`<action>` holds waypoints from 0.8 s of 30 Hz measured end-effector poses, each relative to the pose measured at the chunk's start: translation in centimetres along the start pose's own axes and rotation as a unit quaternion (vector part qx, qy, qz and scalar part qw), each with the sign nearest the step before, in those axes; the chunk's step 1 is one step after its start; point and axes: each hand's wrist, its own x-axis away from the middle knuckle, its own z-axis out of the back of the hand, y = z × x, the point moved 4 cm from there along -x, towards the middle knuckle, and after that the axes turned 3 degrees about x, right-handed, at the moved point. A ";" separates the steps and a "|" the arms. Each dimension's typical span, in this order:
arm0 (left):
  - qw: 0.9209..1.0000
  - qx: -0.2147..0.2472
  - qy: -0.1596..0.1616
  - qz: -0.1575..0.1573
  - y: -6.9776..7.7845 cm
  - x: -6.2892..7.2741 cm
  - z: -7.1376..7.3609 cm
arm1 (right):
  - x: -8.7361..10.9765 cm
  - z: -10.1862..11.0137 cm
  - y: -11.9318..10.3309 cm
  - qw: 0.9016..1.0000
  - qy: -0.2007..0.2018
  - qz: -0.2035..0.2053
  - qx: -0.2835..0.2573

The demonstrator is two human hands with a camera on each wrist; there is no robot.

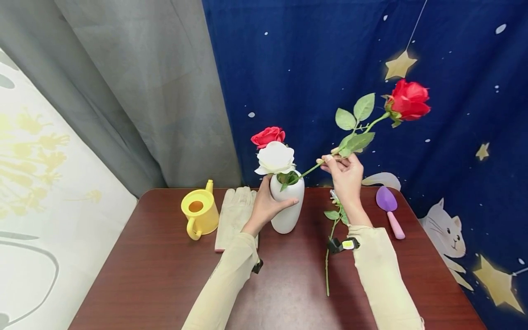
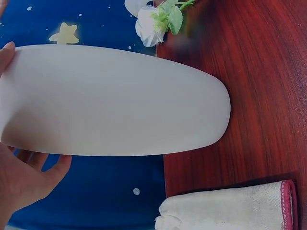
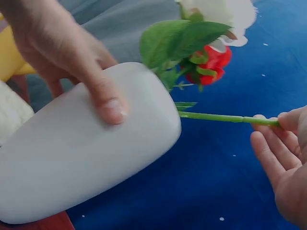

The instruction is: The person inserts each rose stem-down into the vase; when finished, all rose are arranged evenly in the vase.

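A white vase stands on the table, and my left hand grips it round its upper side. From its mouth rise a white rose and a red rose. To the right, my right hand pinches the green stem of another red rose between thumb and fingers. That stem slants, its bloom high at the right and its lower end at the vase's mouth; how deep it sits inside is hidden. Below my right wrist a white rose lies flat on the table.
Left of the vase lie pale work gloves with a red hem, beside a yellow watering can. A purple trowel with a pink handle is at the table's right edge. Grey and blue curtains hang behind the table.
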 end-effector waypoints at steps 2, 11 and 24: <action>1.000 0.002 0.000 0.001 0.0 0.0 0.1 | 0.3 -0.6 0.1 1.000 -0.014 -0.009 0.021; 1.000 0.005 -0.002 0.002 0.0 0.0 0.0 | 1.8 -2.1 0.9 0.984 -0.065 -0.031 0.160; 1.000 0.009 -0.001 -0.001 -0.2 -0.1 -0.1 | 2.8 -2.3 4.2 0.953 -0.143 -0.125 0.236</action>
